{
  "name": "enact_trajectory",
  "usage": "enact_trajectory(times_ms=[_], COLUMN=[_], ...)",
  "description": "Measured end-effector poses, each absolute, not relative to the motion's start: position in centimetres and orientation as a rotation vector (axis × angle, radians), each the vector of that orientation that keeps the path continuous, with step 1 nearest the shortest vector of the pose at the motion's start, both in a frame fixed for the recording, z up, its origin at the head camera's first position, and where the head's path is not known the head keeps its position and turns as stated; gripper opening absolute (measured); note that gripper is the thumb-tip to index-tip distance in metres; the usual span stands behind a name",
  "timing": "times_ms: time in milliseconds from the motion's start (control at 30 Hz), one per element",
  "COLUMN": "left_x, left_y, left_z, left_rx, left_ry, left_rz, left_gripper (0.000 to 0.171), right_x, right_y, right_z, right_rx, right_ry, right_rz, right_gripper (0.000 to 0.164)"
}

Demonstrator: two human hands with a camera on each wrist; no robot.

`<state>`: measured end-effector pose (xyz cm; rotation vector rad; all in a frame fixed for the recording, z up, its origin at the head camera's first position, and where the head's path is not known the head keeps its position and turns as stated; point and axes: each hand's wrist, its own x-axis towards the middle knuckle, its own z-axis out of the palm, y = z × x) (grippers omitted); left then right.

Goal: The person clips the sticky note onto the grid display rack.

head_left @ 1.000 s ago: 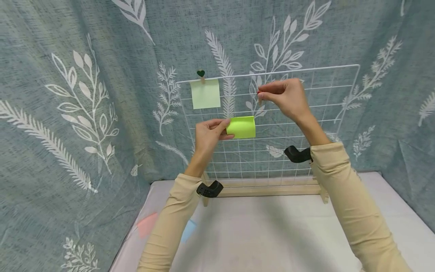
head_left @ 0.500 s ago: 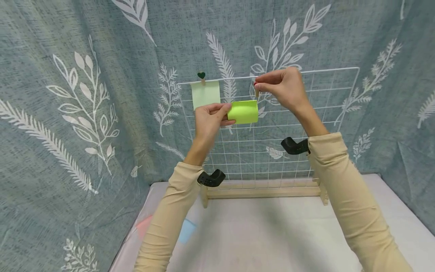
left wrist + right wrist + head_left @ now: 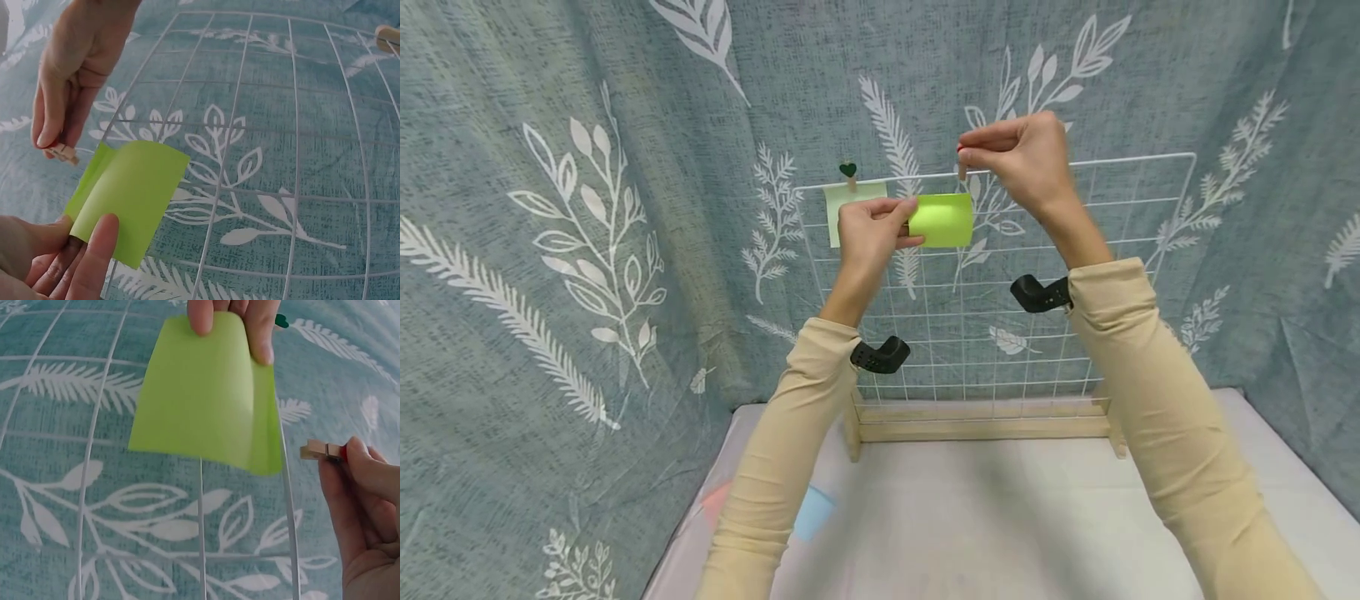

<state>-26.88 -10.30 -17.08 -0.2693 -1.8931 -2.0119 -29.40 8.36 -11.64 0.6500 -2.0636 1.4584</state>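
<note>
The bright green note (image 3: 943, 221) is pinched at one edge, slightly curled, between the thumb and closed fingers of the left hand (image 3: 871, 229), and is held just below the top edge of the wire grid (image 3: 1135, 158), left of its middle. A wooden clothespin (image 3: 320, 450) is gripped by its red end in the closed fingertips of the right hand (image 3: 1030, 162), apart from note and wire. Near the grid's top left corner a pale green note (image 3: 837, 221) is clipped (under a dark green heart (image 3: 848, 170)).
</note>
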Motion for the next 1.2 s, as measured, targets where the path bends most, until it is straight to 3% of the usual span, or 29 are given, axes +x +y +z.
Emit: enact_trajectory(times_ms=[333,1200], left_x=[-28.1,-29.2], left_y=[-9.7,-8.7], left_z=[-17.0,-17.2], left_rx=[-0.196,-0.267], left_ry=[-1.878,-1.653], left_rz=[-1.971,-1.999], left_gripper=[0.026,0.022], right_x=[-30.9,-31.7], right_y=[6.8,6.0], right_z=[-11.2,-11.7], right_rx=[0.697,0.723], right_ry=[-2.126,-2.147], right_rz=[1.311,1.286], right_gripper=[0.012,0.015])
